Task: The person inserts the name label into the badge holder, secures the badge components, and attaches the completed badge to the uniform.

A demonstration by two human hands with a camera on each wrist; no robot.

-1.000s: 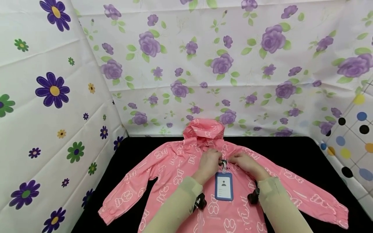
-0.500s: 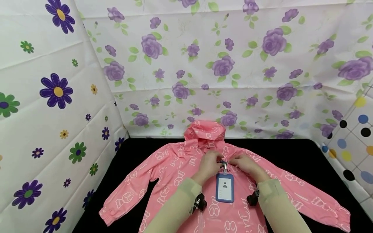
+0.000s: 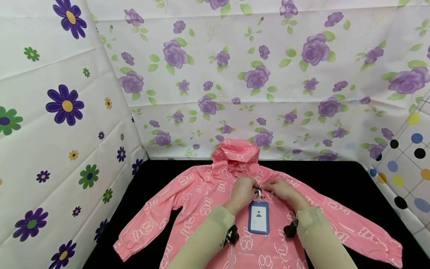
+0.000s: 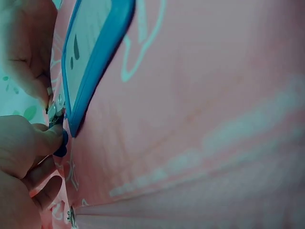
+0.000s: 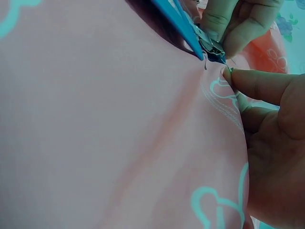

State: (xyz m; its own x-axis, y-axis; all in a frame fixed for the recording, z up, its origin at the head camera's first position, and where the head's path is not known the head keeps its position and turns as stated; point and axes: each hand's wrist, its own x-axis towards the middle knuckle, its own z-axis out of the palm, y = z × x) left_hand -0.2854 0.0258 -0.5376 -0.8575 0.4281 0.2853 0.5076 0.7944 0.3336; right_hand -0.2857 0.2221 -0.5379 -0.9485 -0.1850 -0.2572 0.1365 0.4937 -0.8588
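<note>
A pink hooded jacket with white bear-like outlines lies spread face up. On its chest rests an ID badge in a blue frame, hanging from a metal clip. My left hand pinches the clip's top end between thumb and fingers; in the left wrist view, a small dark blue part pokes out beneath that thumb. Close beside it, my right hand pinches the jacket's chest fabric. A thin pin-like tip shows at the right fingertips, partly hidden by them.
Black cloth covers the table under the jacket. Flowered sheets stand behind and to the left, and a dotted sheet to the right. The jacket's hood points away, its sleeves spread to both sides.
My left hand has shifted slightly right over the clip's top, closer to my right hand, covering more of it. The right hand has barely moved. The badge stays on the chest.
</note>
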